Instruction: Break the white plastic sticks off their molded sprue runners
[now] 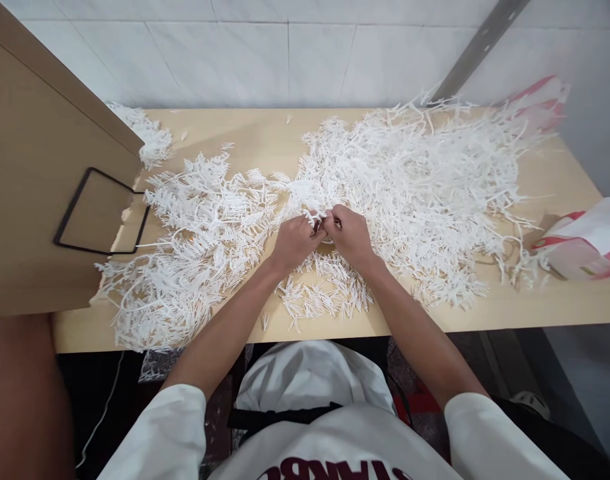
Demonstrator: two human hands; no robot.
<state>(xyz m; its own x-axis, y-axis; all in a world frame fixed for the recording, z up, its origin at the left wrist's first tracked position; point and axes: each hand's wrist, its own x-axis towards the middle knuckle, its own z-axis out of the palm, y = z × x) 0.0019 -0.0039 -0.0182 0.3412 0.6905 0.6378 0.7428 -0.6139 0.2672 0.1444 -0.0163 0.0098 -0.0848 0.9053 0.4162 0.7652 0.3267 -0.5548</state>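
My left hand [298, 241] and my right hand [349, 233] meet near the middle of the table, fingers closed together. Between them sticks out a small white branched plastic piece [315, 217], pinched by the left fingers and touched by the right ones. What the right fingers grip is partly hidden. To the right spreads a big heap of long white branched plastic pieces [425, 180]. Another pile of white pieces [199, 233] lies left of my hands. Several short white bits [329, 290] are scattered on the wood below my wrists.
A cardboard box [45, 167] stands at the left edge, with a black wire frame [102, 213] against it. A white and pink plastic bag [585, 243] lies at the right. The wooden table [489, 320] backs onto a tiled wall [245, 60] with a metal post [475, 50].
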